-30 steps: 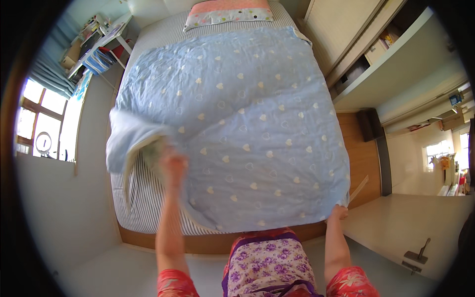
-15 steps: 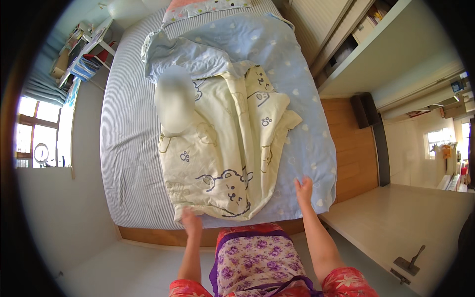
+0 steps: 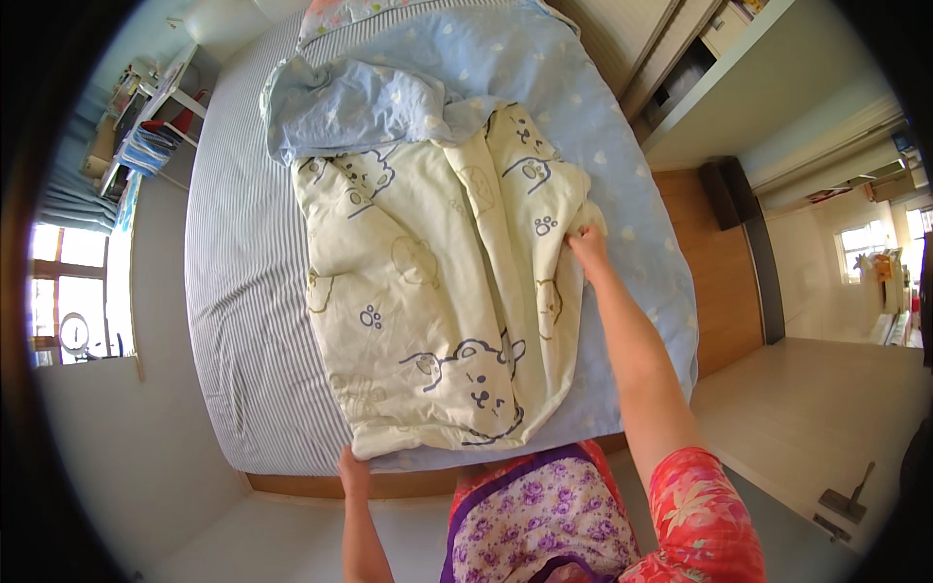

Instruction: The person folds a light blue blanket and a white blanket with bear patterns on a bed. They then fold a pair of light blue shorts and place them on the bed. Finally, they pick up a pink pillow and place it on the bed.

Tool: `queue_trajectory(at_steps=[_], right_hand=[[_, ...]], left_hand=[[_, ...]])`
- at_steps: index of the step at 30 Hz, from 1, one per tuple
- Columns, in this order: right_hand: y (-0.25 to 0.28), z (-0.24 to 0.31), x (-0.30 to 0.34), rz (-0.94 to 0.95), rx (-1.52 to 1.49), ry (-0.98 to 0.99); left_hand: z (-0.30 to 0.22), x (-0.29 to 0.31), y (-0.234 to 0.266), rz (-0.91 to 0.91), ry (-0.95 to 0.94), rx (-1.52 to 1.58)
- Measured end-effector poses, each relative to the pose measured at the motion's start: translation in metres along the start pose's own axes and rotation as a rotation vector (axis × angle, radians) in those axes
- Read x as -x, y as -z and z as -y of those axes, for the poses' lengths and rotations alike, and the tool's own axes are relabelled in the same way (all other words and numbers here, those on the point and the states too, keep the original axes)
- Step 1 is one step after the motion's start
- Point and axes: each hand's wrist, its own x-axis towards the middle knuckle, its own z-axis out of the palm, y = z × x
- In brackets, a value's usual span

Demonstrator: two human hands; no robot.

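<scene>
Blue with pale hearts on one face and cream with bear outlines and paw prints on the other, the quilt (image 3: 423, 262) lies on the bed (image 3: 301, 485), over a striped sheet (image 3: 243, 282). Part of it is turned back, so the cream face shows in a broad, creased panel, with a bunched blue roll along the far end and flat blue on the right. The right hand (image 3: 588, 248) is at the right edge of the cream panel, its fingers clamped on the cloth there, the forearm crossing the blue part. The left hand (image 3: 355, 471) touches the near left corner of the panel; its fingers are partly hidden by the cloth, so I cannot tell whether they are closed on it. A pillow (image 3: 345, 19) lies at the far end of the bed, cut by the upper edge of the view. To the left stand a white desk (image 3: 185, 73) and a bright window (image 3: 78, 277) beside a blue curtain (image 3: 73, 189). Wooden floor (image 3: 714, 291) shows on the right, near a pale door (image 3: 807, 428). The person wears a purple-flowered apron (image 3: 544, 520).
</scene>
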Motion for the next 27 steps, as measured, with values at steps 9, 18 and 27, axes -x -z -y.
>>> queue_trajectory(at_steps=[9, 18, 27], right_hand=[[0.284, -0.148, 0.167, -0.743, 0.046, -0.341], [0.201, -0.246, 0.217, -0.520, -0.624, -0.750], [0.235, -0.187, 0.200, -0.452, -0.614, -0.767]], left_hand=[[0.034, 0.042, 0.017, -0.010, -0.131, -0.215], [0.097, -0.049, -0.014, 0.251, 0.227, 0.740], [-0.061, -0.094, 0.011, 0.296, -0.033, 0.379]])
